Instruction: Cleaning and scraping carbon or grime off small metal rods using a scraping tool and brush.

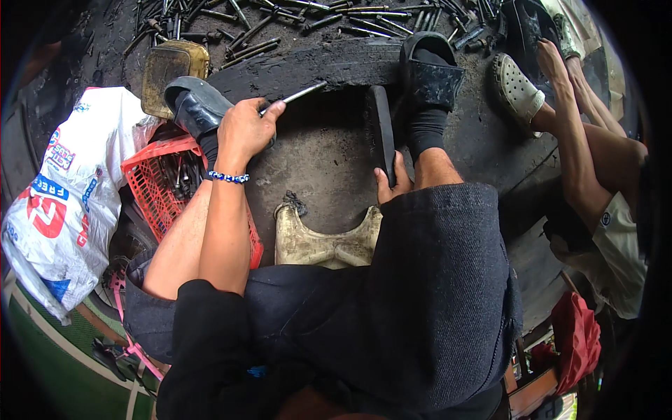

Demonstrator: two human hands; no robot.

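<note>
My left hand point(243, 129), raised between my sandalled feet, is closed round a slim silver metal rod point(305, 90) that angles up to the right. Below and to the right, my right hand point(393, 180) grips a long, dark, flat bar point(381, 126) by its lower end, held upright beside my right foot point(429, 77); part of that hand is hidden behind my knee. A thick blackened beam point(294, 70) lies across the ground past both hands.
Metal rods point(364, 15) litter the ground ahead. At left are a yellowed container point(161, 80), a red crate point(143, 171) of metal parts and a white sack point(73, 189). A pale plastic piece point(325, 248) lies below my hands. Another person's legs point(581, 154) are at right.
</note>
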